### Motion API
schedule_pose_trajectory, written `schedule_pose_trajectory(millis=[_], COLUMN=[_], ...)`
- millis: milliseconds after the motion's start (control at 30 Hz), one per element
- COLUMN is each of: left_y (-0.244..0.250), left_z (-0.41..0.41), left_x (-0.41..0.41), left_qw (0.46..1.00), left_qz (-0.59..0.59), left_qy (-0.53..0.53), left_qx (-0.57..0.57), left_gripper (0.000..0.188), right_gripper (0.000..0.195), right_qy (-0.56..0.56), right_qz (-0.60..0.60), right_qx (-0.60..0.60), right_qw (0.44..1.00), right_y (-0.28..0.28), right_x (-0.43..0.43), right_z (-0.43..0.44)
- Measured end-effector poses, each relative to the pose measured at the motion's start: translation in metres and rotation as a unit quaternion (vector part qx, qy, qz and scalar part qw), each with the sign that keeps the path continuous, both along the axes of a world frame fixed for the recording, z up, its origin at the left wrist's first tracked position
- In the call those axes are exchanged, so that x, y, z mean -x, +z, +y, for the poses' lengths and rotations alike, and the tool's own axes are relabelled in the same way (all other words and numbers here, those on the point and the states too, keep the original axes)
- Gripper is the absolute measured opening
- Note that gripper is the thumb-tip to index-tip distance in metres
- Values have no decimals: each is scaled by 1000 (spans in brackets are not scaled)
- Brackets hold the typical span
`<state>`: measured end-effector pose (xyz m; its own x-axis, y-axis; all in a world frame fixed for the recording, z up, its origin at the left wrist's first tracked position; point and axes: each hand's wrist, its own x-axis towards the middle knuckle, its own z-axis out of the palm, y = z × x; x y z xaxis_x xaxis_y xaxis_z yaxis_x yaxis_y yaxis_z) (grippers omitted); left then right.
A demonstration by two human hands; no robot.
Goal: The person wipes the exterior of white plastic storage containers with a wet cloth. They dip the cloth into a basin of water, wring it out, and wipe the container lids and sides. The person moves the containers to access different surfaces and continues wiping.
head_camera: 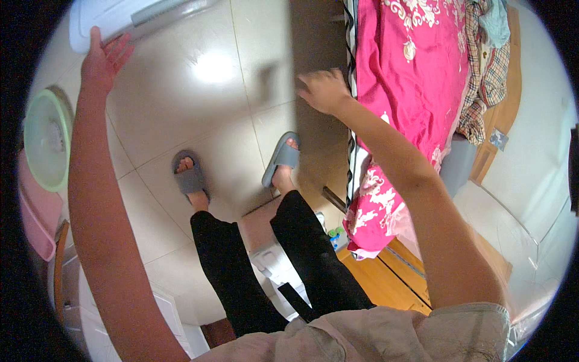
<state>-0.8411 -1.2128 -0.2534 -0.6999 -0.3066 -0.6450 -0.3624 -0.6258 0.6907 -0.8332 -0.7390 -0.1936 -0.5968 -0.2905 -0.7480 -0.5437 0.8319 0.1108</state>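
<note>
My left hand [106, 59] reaches to the upper left, fingers spread, at the near edge of a white plastic lid or box [113, 18] with a grey strip; whether it touches the edge I cannot tell. Over the floor beside the bed hangs my right hand [325, 90], slightly blurred, fingers loosely bent and apart, holding nothing that shows. Just right of it lies a pink bedspread [411, 68] with white floral patterns.
A green-rimmed basin [47, 140] and a pink plastic tub [38, 208] stand at the left. Checked fabric [495, 81] lies along the bed's far side. Below are my grey slippers [190, 174] on the tiled floor [181, 117]. A wooden cabinet [393, 271] is at the lower right.
</note>
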Motion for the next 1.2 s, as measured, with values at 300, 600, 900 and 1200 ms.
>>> schedule_pose_trajectory(millis=[300,600,900,1200], left_y=[-133,-183,-230,-243], left_z=[160,303,314,301], left_x=[-232,-296,-250,-214], left_qw=[961,949,985,990], left_qz=[-206,-238,-106,-61], left_qy=[-94,-144,-135,-119], left_qx=[-158,-145,-16,40], left_gripper=[84,63,45,39], right_gripper=[57,72,65,65], right_qy=[63,-8,7,-35], right_qz=[154,337,395,381], right_qx=[204,93,98,141], right_qw=[965,937,913,913], right_y=[139,84,66,66], right_x=[-47,-57,-62,-60], right_z=[100,224,238,253])
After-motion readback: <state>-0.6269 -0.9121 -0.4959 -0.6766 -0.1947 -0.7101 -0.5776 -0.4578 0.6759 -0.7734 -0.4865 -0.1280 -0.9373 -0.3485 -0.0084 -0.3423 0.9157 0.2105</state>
